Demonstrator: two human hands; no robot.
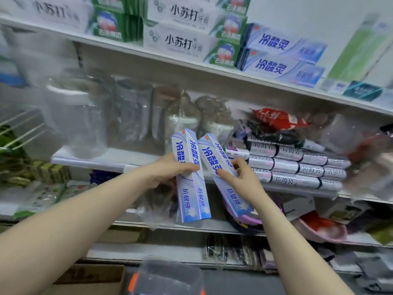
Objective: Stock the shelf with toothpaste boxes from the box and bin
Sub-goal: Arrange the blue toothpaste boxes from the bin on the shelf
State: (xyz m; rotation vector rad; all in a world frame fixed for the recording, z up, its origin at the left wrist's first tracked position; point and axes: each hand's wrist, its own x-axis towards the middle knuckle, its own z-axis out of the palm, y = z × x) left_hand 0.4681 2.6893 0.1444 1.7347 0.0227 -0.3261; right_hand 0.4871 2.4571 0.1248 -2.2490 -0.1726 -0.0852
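Left hand [168, 170]: raised, curled round left toothpaste box [192, 199], held upright.
Right hand [242, 179]: raised, right toothpaste box [210, 154] pinched, top tilted left.

Clear jars [80, 116] at the left of the shelf [95, 160] and the bags [365, 158] far right are motion-blurred, contents unreadable. Cardboard box [93, 279] and clear bin [170, 275] are cut off by the bottom edge, insides not visible. Left hand [165, 171] shows mainly its thumb, the rest hidden behind its toothpaste box [192, 199].
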